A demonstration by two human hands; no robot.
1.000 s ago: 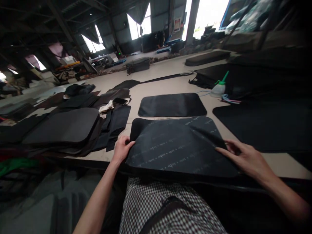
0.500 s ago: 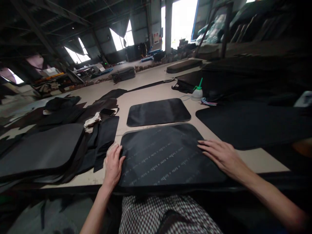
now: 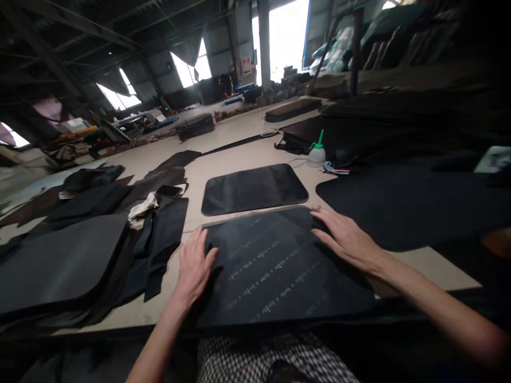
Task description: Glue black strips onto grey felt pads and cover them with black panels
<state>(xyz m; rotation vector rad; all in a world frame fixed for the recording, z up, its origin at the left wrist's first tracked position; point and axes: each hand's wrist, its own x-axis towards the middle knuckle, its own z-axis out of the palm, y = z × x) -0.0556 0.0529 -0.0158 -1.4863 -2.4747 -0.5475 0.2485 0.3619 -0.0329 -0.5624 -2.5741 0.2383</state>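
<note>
In front of me lies a black rounded-corner sheet (image 3: 271, 266) with rows of pale printed lettering, its near edge along the table's front. My left hand (image 3: 195, 263) rests on its left edge, fingers stretched toward the far left corner. Over the far right corner lies my right hand (image 3: 343, 234), fingers extended and thumb apart. Neither hand grips anything. Just beyond the printed sheet is a smaller plain black panel (image 3: 255, 189) with rounded corners, lying flat and touched by neither hand.
A stack of black panels (image 3: 59, 260) stands at left, near a phone (image 3: 169, 191) and a crumpled whitish cloth (image 3: 143, 207). A squeeze bottle with green spout (image 3: 316, 154) stands beyond the panel. Another large black sheet (image 3: 399, 213) covers the right side.
Both hands have slid to the far corners of the printed sheet, the right one moving away from me and leftward. The view has shifted slightly.
</note>
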